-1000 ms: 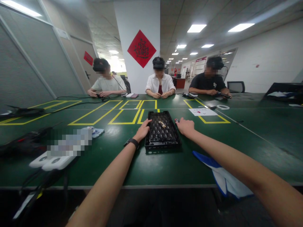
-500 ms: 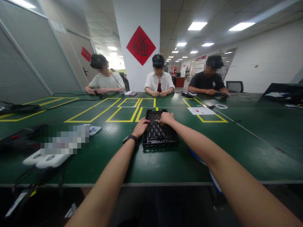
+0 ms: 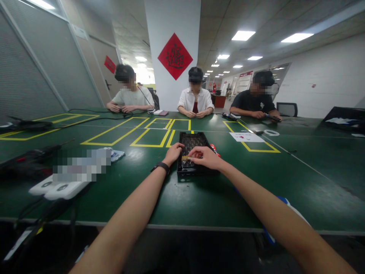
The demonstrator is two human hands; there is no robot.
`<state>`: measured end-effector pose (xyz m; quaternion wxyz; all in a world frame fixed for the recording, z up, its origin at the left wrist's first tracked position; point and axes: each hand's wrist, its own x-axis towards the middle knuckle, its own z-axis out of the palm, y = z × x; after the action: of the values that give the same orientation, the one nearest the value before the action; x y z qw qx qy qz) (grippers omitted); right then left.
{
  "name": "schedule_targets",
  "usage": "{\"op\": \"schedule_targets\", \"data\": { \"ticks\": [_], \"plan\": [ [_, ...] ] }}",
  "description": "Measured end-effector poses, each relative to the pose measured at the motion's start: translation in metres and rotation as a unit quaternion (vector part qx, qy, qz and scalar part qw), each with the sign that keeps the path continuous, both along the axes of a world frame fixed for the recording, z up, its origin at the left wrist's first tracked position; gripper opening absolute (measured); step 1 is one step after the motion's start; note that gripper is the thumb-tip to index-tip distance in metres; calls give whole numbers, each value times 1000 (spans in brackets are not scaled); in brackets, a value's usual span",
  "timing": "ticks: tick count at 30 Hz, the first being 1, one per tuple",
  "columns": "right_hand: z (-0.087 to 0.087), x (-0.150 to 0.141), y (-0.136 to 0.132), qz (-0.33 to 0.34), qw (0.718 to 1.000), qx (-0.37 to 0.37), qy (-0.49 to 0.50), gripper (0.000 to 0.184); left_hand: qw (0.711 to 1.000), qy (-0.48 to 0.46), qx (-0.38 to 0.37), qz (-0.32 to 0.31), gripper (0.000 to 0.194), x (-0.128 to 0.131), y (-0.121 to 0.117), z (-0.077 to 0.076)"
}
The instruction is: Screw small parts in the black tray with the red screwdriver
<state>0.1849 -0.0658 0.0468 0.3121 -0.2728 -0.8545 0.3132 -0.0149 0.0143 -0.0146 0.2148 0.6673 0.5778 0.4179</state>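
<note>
A black tray-like case point(image 3: 196, 173) lies on the green table in front of me, its floor covered by a dark, bumpy grid pattern. My left hand point(image 3: 173, 153) grips the left wall, fingertips over the rim. Over the case's nearer half, my right hand point(image 3: 205, 156) pinches a small yellowish piece point(image 3: 186, 158) whose exact kind I cannot make out. Fingers and palm cover part of the right side of the case. Just beyond that hand, a red object point(image 3: 213, 147) shows at the case's right edge, partly hidden.
On the left lie a white power strip point(image 3: 61, 189), partly blurred out, and a dark power tool point(image 3: 28, 161). A white paper point(image 3: 246, 137) and a white ring point(image 3: 270, 133) lie to the right. Yellow tape point(image 3: 114, 144) marks the table. Three people sit across it.
My right hand has drawn back toward me over the case, and the yellowish piece now shows at its fingertips. A red object has come into view beside the case. The view has shifted slightly.
</note>
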Motion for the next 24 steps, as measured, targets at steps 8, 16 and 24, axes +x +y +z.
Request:
{"op": "schedule_targets", "data": {
  "ticks": [8, 16, 24],
  "plan": [
    [0, 9, -10, 12, 997, -20, -72, 22, 998, -56, 24, -15, 42, 1, -4, -2],
    [1, 13, -8, 30, 991, -9, -128, 30, 996, -65, 31, -48, 50, 6, -3, -4],
    [-2, 12, -8, 16, 991, 23, -131, 27, 997, -60, 36, -34, 46, 5, -4, -4]
  ]
}}
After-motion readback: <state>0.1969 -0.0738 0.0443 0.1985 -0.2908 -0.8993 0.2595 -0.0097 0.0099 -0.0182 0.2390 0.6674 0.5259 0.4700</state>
